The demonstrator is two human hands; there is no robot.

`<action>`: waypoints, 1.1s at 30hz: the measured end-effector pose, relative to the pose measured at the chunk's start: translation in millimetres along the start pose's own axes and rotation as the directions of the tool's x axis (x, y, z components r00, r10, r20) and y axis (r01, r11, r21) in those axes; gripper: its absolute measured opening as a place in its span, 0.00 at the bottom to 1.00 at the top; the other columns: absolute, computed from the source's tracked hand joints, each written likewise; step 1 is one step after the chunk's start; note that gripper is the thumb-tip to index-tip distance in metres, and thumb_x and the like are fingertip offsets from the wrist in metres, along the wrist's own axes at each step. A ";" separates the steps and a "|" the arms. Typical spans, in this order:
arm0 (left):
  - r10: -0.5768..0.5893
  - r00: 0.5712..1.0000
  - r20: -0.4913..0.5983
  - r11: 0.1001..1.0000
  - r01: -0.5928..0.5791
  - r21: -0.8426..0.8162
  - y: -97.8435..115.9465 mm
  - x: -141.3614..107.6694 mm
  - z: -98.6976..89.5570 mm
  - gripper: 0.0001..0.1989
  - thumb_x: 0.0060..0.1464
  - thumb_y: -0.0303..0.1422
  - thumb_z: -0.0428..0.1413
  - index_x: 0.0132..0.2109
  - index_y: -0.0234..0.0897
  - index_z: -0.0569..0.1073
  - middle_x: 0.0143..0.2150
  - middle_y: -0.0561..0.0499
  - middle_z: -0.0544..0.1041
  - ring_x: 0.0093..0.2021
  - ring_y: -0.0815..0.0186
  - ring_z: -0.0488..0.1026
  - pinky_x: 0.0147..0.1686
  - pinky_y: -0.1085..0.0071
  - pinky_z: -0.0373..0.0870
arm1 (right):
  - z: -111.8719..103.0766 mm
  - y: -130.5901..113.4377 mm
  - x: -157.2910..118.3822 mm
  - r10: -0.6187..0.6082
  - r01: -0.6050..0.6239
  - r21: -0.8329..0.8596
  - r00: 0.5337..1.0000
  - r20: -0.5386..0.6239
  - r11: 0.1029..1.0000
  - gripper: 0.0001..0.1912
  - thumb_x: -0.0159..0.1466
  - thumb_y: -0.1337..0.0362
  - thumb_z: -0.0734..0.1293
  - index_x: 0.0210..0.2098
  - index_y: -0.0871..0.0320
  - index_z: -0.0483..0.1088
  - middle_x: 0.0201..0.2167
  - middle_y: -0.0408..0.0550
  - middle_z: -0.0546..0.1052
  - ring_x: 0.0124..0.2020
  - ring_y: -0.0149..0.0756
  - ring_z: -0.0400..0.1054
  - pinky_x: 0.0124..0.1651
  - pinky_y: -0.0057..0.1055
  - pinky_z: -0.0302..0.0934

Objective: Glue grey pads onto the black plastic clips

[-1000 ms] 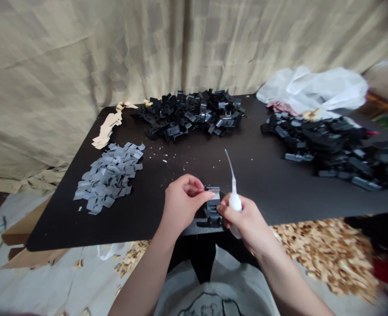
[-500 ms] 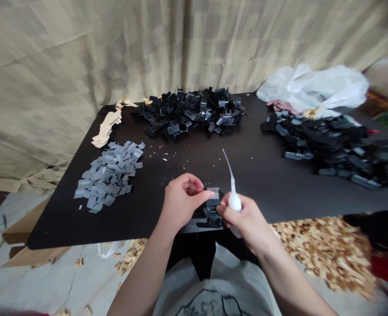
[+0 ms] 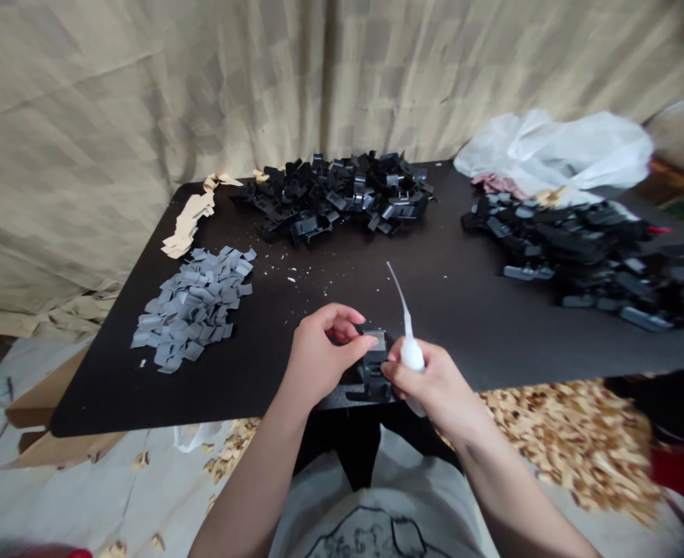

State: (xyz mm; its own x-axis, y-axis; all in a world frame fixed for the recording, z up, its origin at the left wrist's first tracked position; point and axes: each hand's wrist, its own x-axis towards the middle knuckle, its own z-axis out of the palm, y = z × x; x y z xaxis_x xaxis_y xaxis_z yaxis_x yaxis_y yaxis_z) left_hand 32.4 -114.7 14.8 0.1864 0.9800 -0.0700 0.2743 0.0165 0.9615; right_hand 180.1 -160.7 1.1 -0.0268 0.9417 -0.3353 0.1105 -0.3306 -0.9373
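My left hand (image 3: 325, 349) is beside a black plastic part (image 3: 375, 380) at the table's near edge. Its thumb touches a grey pad (image 3: 378, 339) on the top of that part, while the index finger is raised apart from the thumb. In my right hand (image 3: 426, 377) is a white squeeze bottle (image 3: 412, 354) with a long thin nozzle pointing up and away. The right thumb and fingertips also rest against the right side of the black part. My right palm hides the lower bottle.
Grey pads (image 3: 194, 306) are heaped on the left of the dark table (image 3: 295, 287), near peeled beige backing strips (image 3: 187, 225). Black parts (image 3: 335, 198) are piled at the back. Another heap of black parts with grey pads (image 3: 579, 248) stands right, before a white plastic bag (image 3: 551, 151).
My left index finger has lifted away from the thumb and the part. The bottle's nozzle has shifted slightly left. The black part stays in place.
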 end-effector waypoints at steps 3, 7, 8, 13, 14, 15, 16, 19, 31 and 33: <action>0.016 1.000 0.004 1.000 -0.016 0.021 -1.1 0.1 -0.1 0.09 0.42 0.29 0.60 0.34 0.36 0.71 0.24 0.57 0.70 0.26 0.72 0.66 0.30 0.75 0.62 | 0.0 0.6 0.4 -0.014 0.014 -0.009 1.000 0.002 1.000 0.09 0.51 0.63 0.64 0.24 0.60 0.58 0.15 0.36 0.59 0.17 0.21 0.50 0.21 0.22 0.44; 0.021 1.000 -0.010 0.996 -0.020 0.081 -2.9 -1.3 -0.2 0.10 0.43 0.29 0.59 0.36 0.39 0.70 0.25 0.57 0.70 0.28 0.71 0.66 0.31 0.73 0.63 | 0.2 1.5 0.5 -0.037 0.037 -0.041 0.999 -0.002 0.999 0.09 0.52 0.63 0.64 0.24 0.60 0.59 0.15 0.37 0.59 0.17 0.21 0.49 0.22 0.22 0.44; 0.022 1.000 -0.016 0.995 -0.021 0.096 -2.9 -1.7 -0.1 0.10 0.43 0.29 0.59 0.36 0.39 0.70 0.25 0.57 0.70 0.28 0.71 0.66 0.32 0.73 0.63 | 0.2 1.6 0.5 -0.040 0.039 -0.047 0.999 -0.002 0.998 0.09 0.52 0.63 0.64 0.24 0.60 0.59 0.15 0.37 0.59 0.18 0.21 0.49 0.22 0.22 0.44; 0.032 0.998 -0.058 0.986 -0.022 0.163 -0.5 -3.7 1.8 0.13 0.44 0.29 0.58 0.40 0.42 0.69 0.26 0.58 0.70 0.28 0.71 0.66 0.32 0.73 0.63 | 0.8 1.6 0.6 -0.035 0.034 -0.046 0.999 -0.008 0.998 0.09 0.52 0.63 0.64 0.24 0.60 0.59 0.15 0.36 0.59 0.17 0.21 0.49 0.21 0.22 0.44; 0.034 0.997 -0.064 0.983 -0.023 0.180 0.4 -4.2 2.3 0.14 0.44 0.29 0.58 0.40 0.42 0.69 0.26 0.58 0.70 0.28 0.70 0.67 0.32 0.73 0.63 | 0.9 1.6 0.6 -0.033 0.033 -0.045 0.999 -0.007 0.998 0.09 0.53 0.63 0.64 0.24 0.60 0.58 0.15 0.36 0.59 0.17 0.21 0.49 0.21 0.21 0.44; 0.038 0.997 -0.067 0.980 -0.024 0.198 1.3 -4.9 2.7 0.14 0.44 0.29 0.58 0.41 0.42 0.68 0.26 0.58 0.70 0.29 0.70 0.67 0.32 0.72 0.63 | 1.1 1.5 0.6 -0.033 0.033 -0.046 0.999 -0.004 0.998 0.09 0.53 0.63 0.64 0.24 0.60 0.58 0.15 0.36 0.59 0.17 0.21 0.48 0.21 0.21 0.44; 0.044 0.997 -0.067 0.976 -0.028 0.214 2.1 -5.5 3.1 0.15 0.44 0.29 0.57 0.42 0.43 0.68 0.26 0.58 0.70 0.29 0.70 0.67 0.33 0.72 0.63 | 1.2 1.5 0.5 -0.034 0.034 -0.048 0.999 -0.002 0.998 0.09 0.53 0.63 0.64 0.24 0.60 0.58 0.15 0.36 0.59 0.17 0.20 0.48 0.21 0.21 0.44; 0.073 0.995 -0.075 0.968 -0.052 0.245 3.9 -7.6 4.1 0.17 0.45 0.28 0.57 0.44 0.43 0.67 0.27 0.57 0.70 0.29 0.69 0.67 0.34 0.71 0.63 | 1.7 1.2 -0.1 -0.037 0.037 -0.057 0.999 0.000 0.998 0.09 0.53 0.63 0.63 0.24 0.60 0.58 0.15 0.36 0.58 0.16 0.20 0.47 0.21 0.21 0.44; 0.114 0.981 -0.158 0.921 -0.045 0.387 5.9 -15.7 9.8 0.32 0.39 0.33 0.61 0.54 0.45 0.62 0.40 0.50 0.66 0.36 0.65 0.67 0.39 0.66 0.65 | 2.5 0.2 -1.6 -0.076 0.076 -0.030 0.997 0.002 0.997 0.08 0.51 0.66 0.63 0.22 0.60 0.57 0.17 0.37 0.56 0.19 0.21 0.46 0.21 0.21 0.43; 0.105 0.982 -0.157 0.922 -0.037 0.385 4.6 -16.6 10.8 0.33 0.37 0.34 0.62 0.53 0.46 0.63 0.44 0.48 0.64 0.36 0.65 0.67 0.37 0.66 0.66 | 2.7 0.1 -1.9 -0.089 0.089 -0.022 0.996 0.004 0.996 0.09 0.52 0.66 0.63 0.22 0.60 0.56 0.17 0.37 0.55 0.19 0.20 0.46 0.21 0.21 0.43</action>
State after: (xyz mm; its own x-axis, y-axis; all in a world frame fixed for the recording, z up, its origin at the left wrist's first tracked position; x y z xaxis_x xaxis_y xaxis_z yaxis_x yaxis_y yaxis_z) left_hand 40.8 -133.1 17.5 0.0635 0.9953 0.0737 0.6089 -0.0972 0.7873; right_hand 177.5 -162.8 1.4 -0.0405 0.9671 -0.2513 0.1297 -0.2443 -0.9610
